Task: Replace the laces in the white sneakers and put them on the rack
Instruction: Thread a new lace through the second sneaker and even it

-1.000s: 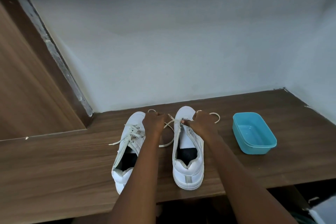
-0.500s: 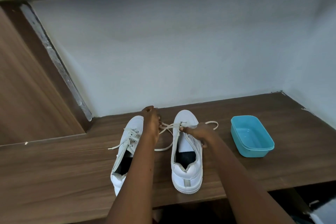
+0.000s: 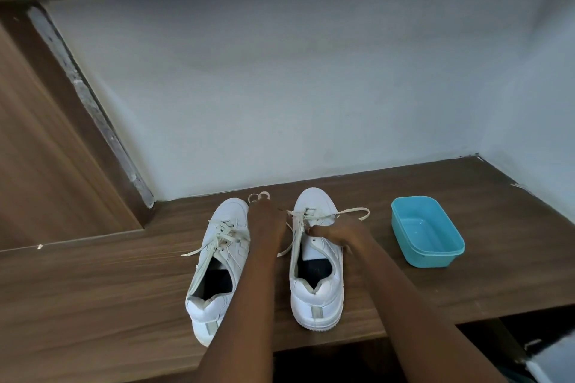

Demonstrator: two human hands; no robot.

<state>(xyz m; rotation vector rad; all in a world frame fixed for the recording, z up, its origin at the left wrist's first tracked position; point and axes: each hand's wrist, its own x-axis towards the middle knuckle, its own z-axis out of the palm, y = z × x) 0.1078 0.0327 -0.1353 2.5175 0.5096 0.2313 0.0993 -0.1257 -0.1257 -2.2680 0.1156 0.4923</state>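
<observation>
Head view: lacing the right sneaker (image 3: 317,289)
It stands on the wooden shelf (image 3: 93,289) beside the left sneaker (image 3: 222,246) (laced, untied). The left hand (image 3: 268,222) pinches one end of the lace (image 3: 353,211), and the right hand (image 3: 340,235) pinches it at the eyelets. Next, I judge: thread upward, keeping even tension.

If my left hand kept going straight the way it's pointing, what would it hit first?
Your left hand points away from you, so past the lace loops at its fingertips it would likely meet the white wall; depth is unclear.
</observation>
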